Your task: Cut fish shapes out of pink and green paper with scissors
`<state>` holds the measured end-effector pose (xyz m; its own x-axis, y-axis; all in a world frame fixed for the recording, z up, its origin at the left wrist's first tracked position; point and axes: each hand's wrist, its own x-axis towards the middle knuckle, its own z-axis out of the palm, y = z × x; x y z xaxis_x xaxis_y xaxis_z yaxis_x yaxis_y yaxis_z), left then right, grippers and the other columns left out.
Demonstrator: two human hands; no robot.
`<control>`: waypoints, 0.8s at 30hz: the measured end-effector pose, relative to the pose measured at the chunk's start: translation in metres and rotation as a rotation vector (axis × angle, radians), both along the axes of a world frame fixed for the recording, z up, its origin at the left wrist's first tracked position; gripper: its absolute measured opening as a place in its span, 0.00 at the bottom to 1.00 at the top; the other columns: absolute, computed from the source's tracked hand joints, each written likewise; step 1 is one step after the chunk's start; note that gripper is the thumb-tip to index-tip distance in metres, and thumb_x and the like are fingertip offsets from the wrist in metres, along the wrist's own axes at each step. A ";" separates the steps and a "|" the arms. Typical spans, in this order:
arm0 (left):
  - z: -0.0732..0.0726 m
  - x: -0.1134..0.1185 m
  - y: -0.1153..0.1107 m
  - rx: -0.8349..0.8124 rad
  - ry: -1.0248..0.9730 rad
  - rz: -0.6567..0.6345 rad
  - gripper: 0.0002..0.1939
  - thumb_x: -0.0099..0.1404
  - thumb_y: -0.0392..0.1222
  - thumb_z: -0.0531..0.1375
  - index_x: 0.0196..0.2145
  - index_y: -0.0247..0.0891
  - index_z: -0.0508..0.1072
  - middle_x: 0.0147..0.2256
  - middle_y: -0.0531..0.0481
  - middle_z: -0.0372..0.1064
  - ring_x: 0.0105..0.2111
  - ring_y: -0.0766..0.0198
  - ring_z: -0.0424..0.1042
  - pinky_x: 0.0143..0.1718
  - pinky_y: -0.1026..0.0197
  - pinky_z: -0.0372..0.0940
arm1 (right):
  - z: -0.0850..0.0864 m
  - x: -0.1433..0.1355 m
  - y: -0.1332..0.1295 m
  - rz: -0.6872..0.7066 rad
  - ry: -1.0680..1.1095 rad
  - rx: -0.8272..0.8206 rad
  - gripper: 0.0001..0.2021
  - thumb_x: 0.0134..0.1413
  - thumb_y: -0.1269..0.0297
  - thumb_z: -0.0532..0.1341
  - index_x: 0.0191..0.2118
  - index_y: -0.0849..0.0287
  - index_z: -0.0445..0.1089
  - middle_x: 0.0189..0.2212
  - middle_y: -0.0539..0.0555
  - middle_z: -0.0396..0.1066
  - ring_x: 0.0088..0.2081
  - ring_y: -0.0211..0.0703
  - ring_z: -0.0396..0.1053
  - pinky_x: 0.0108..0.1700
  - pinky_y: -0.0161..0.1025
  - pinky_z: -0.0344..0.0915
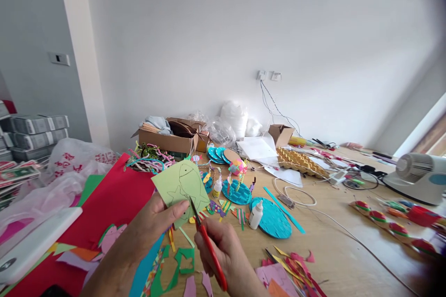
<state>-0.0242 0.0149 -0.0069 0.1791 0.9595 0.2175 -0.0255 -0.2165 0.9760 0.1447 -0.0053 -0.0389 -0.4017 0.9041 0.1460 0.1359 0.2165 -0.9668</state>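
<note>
My left hand [158,218] grips a light green sheet of paper [191,177] by its lower left, thumb on top. Pencil-like outlines of fish are drawn on the sheet. In my right hand [226,246] are red-handled scissors [210,245], their dark blades pointing up against the lower edge of the paper. Whether the blades have bitten into it I cannot tell. Just beyond the hands lie small striped paper fish [240,214] and a white glue bottle [256,216]. Green paper offcuts [184,260] are scattered on the table below.
Blue discs [273,222] lie right of my hands, near a second glue bottle [217,187]. Red paper [104,199] and a white box-like object [38,241] are at left. A cardboard box [167,141] stands behind. Cables [348,225] cross the table toward a white fan [414,178].
</note>
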 end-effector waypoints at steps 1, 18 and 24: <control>-0.001 0.002 0.000 -0.004 -0.010 0.017 0.21 0.62 0.49 0.61 0.51 0.41 0.75 0.49 0.47 0.77 0.56 0.49 0.68 0.59 0.52 0.60 | -0.001 0.000 0.000 0.003 0.009 -0.007 0.15 0.58 0.57 0.55 0.23 0.57 0.56 0.16 0.43 0.52 0.18 0.31 0.50 0.20 0.30 0.46; 0.004 -0.003 -0.002 -0.022 -0.007 -0.001 0.08 0.61 0.45 0.60 0.34 0.41 0.77 0.36 0.52 0.76 0.39 0.58 0.72 0.46 0.60 0.66 | 0.011 0.007 -0.004 0.039 -0.072 -0.113 0.12 0.56 0.64 0.55 0.23 0.56 0.56 0.16 0.43 0.56 0.17 0.31 0.54 0.19 0.29 0.51; 0.000 -0.007 -0.002 -0.059 0.035 -0.127 0.12 0.64 0.47 0.57 0.25 0.39 0.67 0.20 0.57 0.64 0.21 0.67 0.63 0.23 0.66 0.60 | 0.012 0.016 0.000 0.066 -0.100 -0.146 0.14 0.56 0.61 0.58 0.23 0.57 0.57 0.14 0.42 0.57 0.16 0.30 0.55 0.18 0.28 0.50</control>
<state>-0.0313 0.0128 -0.0067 0.3065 0.9395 0.1532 -0.0152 -0.1560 0.9876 0.1604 -0.0048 -0.0270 -0.4666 0.8840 -0.0282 0.2226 0.0866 -0.9711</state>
